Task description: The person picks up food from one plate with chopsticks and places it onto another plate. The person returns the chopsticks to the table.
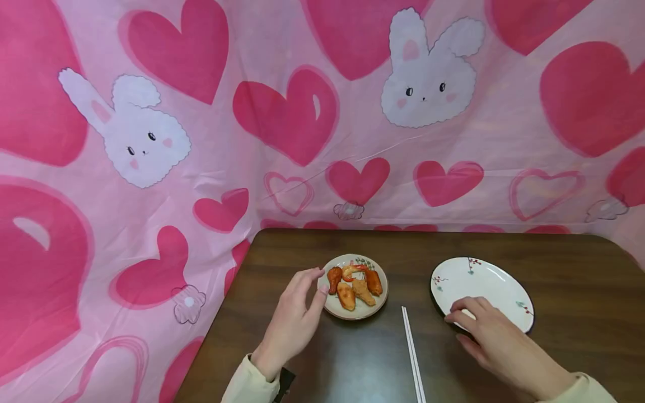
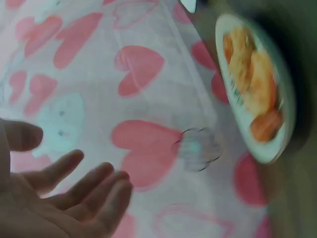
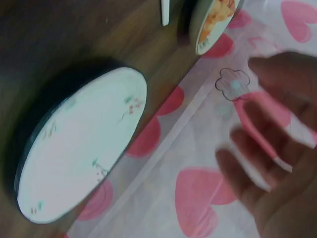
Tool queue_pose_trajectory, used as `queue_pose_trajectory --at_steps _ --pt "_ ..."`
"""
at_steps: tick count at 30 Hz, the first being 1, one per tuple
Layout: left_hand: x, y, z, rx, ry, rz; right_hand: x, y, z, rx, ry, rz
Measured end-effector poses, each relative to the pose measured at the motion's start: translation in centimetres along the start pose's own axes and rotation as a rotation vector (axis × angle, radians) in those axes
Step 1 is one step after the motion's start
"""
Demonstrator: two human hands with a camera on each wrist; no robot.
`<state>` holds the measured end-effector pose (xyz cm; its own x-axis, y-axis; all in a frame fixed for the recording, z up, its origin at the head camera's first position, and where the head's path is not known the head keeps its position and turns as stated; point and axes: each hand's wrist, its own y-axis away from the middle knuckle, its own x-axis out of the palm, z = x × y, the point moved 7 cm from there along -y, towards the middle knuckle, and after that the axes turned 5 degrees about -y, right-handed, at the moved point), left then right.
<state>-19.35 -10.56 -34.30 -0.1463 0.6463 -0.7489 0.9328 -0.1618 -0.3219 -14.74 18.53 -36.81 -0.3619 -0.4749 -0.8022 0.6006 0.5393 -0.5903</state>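
A small round plate (image 1: 355,315) stands left of the table's middle, bearing several pieces of food. Among them are a small drumstick (image 1: 334,278), a shrimp (image 1: 353,271) and browned pieces like chicken wings (image 1: 345,296). My left hand (image 1: 294,319) is just left of this plate, fingers loosely bent; in the left wrist view the hand (image 2: 79,198) holds nothing. On the right lies a white oval plate (image 1: 478,280) with a dark rim and red-berry sprigs. My right hand (image 1: 496,341) hovers over its near edge, fingers relaxed and nothing in them.
A pair of white chopsticks (image 1: 414,358) lies lengthwise between the two plates. The dark wood table (image 1: 282,252) ends at a pink cloth (image 1: 302,218) printed with hearts and rabbits, hanging behind and along the left side.
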Motion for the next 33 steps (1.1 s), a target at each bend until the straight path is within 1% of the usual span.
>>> queue_pose_trajectory --at_steps 2,4,6,8,9,11,12,15,17,19,22,27,30,33 --pt "0.7 0.0 1.4 -0.100 0.162 -0.005 0.9 0.5 1.0 -0.058 -0.048 0.002" --pt "1.7 0.3 3.0 -0.210 0.348 -0.013 2.3 1.3 2.1 -0.107 -0.095 0.041" --pt "2.9 0.7 4.7 -0.318 0.536 -0.022 4.0 2.2 3.1 -0.151 -0.150 0.122" --pt "4.6 1.3 6.3 -0.419 0.694 -0.006 5.9 3.2 4.0 -0.174 -0.206 0.212" --pt "5.5 1.6 7.0 -0.464 0.748 0.015 6.9 3.7 4.3 -0.169 -0.232 0.268" --pt "7.5 2.1 8.4 -0.535 0.810 0.076 8.6 4.4 5.0 -0.162 -0.273 0.361" --pt "8.4 2.3 8.9 -0.557 0.825 0.112 9.4 4.7 5.2 -0.150 -0.295 0.407" --pt "10.7 2.5 10.2 -0.604 0.841 0.199 11.0 5.2 5.6 -0.115 -0.309 0.486" --pt "11.7 2.5 10.6 -0.625 0.826 0.237 11.6 5.4 5.7 -0.098 -0.310 0.522" --pt "12.5 2.3 10.8 -0.639 0.801 0.264 11.8 5.3 5.7 -0.090 -0.300 0.539" --pt "13.2 2.0 10.8 -0.647 0.766 0.284 11.9 5.0 5.8 -0.096 -0.284 0.552" --pt "13.6 1.3 10.7 -0.636 0.719 0.283 12.1 4.4 6.3 -0.123 -0.270 0.547" --pt "13.6 1.0 10.9 -0.641 0.672 0.285 12.1 4.0 6.9 -0.177 -0.255 0.520" --pt "13.6 1.0 11.2 -0.653 0.620 0.282 12.1 3.8 7.4 -0.213 -0.238 0.526"
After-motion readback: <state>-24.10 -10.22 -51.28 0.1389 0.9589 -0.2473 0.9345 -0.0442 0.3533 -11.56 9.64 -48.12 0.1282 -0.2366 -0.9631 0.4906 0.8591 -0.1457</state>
